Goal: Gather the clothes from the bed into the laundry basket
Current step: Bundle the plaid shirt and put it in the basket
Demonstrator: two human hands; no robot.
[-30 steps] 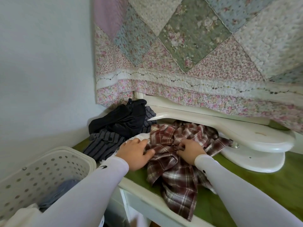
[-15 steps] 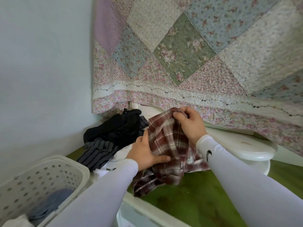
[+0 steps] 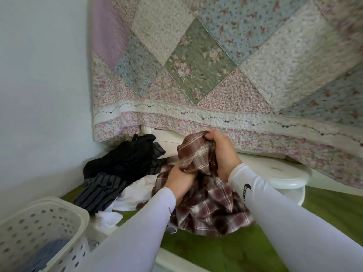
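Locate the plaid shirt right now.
Head view, centre: the plaid shirt is bunched in both hands, left hand and right hand, over the green surface, right of the white garment.

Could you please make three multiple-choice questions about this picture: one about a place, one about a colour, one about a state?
1. Where is the laundry basket?
A. At the lower left, beside the bed
B. On top of the quilt
C. Behind the right hand

2. What colour is the plaid shirt?
A. Blue and yellow
B. Dark red and white
C. Plain black

3. What is the state of the plaid shirt?
A. Folded flat inside the basket
C. Hanging on the wall
B. Bunched up, gripped by both hands

Answers:
1. A: the white perforated basket stands at the lower left corner, off the green sheet.
2. B: its checks are dark red and white.
3. B: the left hand and the right hand both close on the crumpled cloth, above the sheet.
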